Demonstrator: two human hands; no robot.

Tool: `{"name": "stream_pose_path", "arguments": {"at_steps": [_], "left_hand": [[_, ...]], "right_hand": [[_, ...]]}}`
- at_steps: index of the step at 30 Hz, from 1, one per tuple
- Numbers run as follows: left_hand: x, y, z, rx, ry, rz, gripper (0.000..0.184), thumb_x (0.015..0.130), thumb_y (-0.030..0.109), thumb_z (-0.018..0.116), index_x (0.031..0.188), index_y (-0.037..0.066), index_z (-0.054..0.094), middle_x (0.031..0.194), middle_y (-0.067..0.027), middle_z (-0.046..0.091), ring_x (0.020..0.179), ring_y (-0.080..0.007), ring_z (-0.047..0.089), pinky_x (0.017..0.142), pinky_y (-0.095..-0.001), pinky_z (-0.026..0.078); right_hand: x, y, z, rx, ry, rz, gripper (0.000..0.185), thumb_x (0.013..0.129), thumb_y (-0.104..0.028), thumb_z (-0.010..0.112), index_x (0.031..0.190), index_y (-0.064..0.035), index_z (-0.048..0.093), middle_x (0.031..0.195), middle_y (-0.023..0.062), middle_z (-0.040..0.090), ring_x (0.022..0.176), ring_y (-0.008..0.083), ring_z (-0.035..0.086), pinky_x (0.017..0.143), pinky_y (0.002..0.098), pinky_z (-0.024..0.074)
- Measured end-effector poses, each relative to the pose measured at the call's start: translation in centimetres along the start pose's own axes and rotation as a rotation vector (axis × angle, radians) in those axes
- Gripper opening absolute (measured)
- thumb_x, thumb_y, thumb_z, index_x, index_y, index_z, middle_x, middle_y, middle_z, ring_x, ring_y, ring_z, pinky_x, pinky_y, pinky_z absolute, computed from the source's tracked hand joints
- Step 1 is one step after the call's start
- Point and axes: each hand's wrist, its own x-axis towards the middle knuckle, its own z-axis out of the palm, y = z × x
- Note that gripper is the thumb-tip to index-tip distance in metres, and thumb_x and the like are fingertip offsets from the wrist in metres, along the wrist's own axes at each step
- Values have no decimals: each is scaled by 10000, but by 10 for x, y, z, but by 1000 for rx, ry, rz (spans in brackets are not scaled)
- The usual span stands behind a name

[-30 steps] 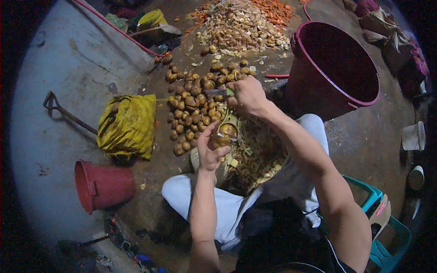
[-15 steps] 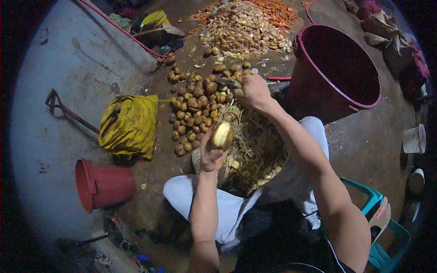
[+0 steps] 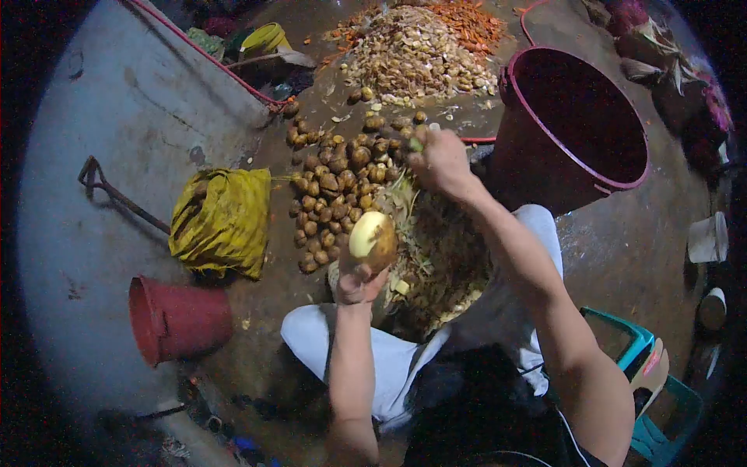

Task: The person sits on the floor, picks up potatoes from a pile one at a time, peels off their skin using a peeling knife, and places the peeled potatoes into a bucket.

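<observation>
A partly peeled potato [image 3: 377,240], with a pale peeled patch on its upper left side and brown skin elsewhere, is held upright in my left hand [image 3: 359,285]. My right hand [image 3: 445,159], up and to the right of it, is closed around a tool with a green part [image 3: 416,145]; its blade is too blurred to make out. Unpeeled brown potatoes [image 3: 331,183] lie on the floor beyond my left hand. A heap of peelings [image 3: 443,249] spreads between my legs, below my right hand.
A large dark red tub [image 3: 529,140] stands at right. Pale peeled pieces [image 3: 412,54] and orange ones [image 3: 471,27] are piled at the top. On the left are a yellow sack [image 3: 222,222], a red bucket [image 3: 187,319] and a handled tool [image 3: 128,201]. A green stool [image 3: 634,342] is at lower right.
My left hand has turned the potato, and its peeled patch now faces upper left. My right hand has moved away from the potato, up and to the right, still gripping the tool.
</observation>
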Motion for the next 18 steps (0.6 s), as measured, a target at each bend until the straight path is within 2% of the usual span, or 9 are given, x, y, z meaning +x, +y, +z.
{"name": "stream_pose_path", "arguments": {"at_steps": [1,2,4,5,8,10,14,16,18], "left_hand": [[2,-3,-1,85,72,46,788,687,142,788,1358,57,385,1336,-122,458,1226,-289,451,1032,-427,372],[0,-6,-1,171,153,86,792,685,149,794,1357,56,385,1341,-123,454,1227,-282,453,1028,-423,378],[-5,-8,1,234,194,82,790,685,149,797,1354,59,387,1342,-122,455,1236,-274,446,1031,-423,375],[-6,-9,2,188,180,108,799,681,152,800,1356,50,384,1341,-127,454,1237,-276,446,1036,-423,368],[-7,-5,4,30,116,90,821,673,161,809,1358,28,378,1340,-137,452,1241,-279,442,1048,-425,355],[-4,0,2,-191,20,-18,846,662,173,819,1358,2,371,1340,-150,449,1248,-282,436,1060,-426,341],[1,-4,16,212,223,66,841,646,219,831,1339,18,399,1311,-119,474,1226,-273,455,1044,-420,359],[-4,-8,11,229,220,118,847,642,223,833,1340,25,395,1289,-112,492,1213,-274,466,1041,-414,362],[-6,-7,1,-48,136,-7,890,618,230,838,1351,31,374,1318,-124,475,1234,-307,449,1081,-464,326]], "right_hand": [[-4,-11,-5,-14,-62,-94,267,750,-323,655,962,-161,672,715,152,635,744,338,619,686,469,505],[-11,-18,2,6,106,-228,214,774,-312,619,925,-170,672,709,146,635,703,339,610,674,471,496],[-20,-35,-16,-7,94,-324,190,788,-306,590,895,-174,675,713,141,637,689,331,611,664,474,484],[-18,-31,-13,-3,94,-322,190,788,-306,590,895,-174,675,713,141,637,689,331,611,664,474,484],[5,13,16,-103,36,0,245,712,-308,675,867,-118,663,731,144,640,715,324,621,672,461,482],[1,9,6,173,-29,78,291,673,-319,712,854,-99,655,725,148,636,714,328,623,686,459,487],[-18,-30,-4,82,78,-180,247,673,-322,701,846,-149,664,694,133,631,682,327,615,682,448,474],[-16,-24,-4,103,187,-323,218,669,-219,669,846,-98,630,647,160,571,621,399,536,604,450,450],[-2,3,11,-32,132,-120,236,677,-195,651,889,-96,624,673,197,577,678,384,586,627,464,469]]}}
